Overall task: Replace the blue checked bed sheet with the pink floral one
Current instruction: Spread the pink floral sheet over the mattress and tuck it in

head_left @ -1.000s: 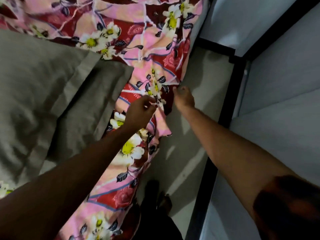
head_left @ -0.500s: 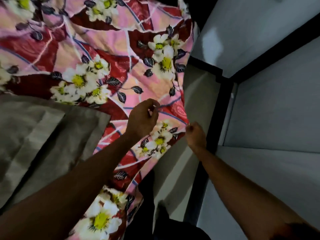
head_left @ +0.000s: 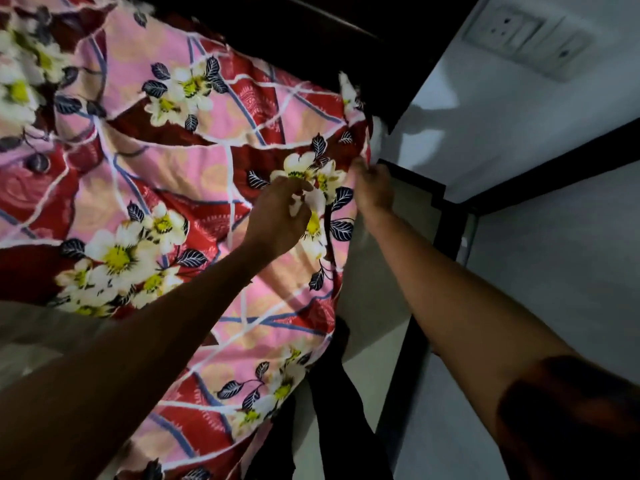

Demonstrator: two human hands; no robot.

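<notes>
The pink floral sheet (head_left: 180, 174), with red patches and white flowers, covers the bed across the left and middle of the view. My left hand (head_left: 277, 216) pinches a fold of it near the right edge of the bed. My right hand (head_left: 372, 188) grips the sheet's edge where it hangs over the bed's side, close to the far corner. No blue checked sheet is in view.
A grey-brown pillow (head_left: 38, 334) lies on the bed at lower left. A dark headboard (head_left: 329, 46) runs along the top. A narrow floor strip (head_left: 377, 299) with a black skirting separates bed and white wall (head_left: 554, 254). A socket plate (head_left: 526, 39) sits high on the wall.
Both hands have worked along the sheet's side edge toward the head of the bed. The view has followed them, so the pillow has slid down to the lower left and the headboard has come into sight.
</notes>
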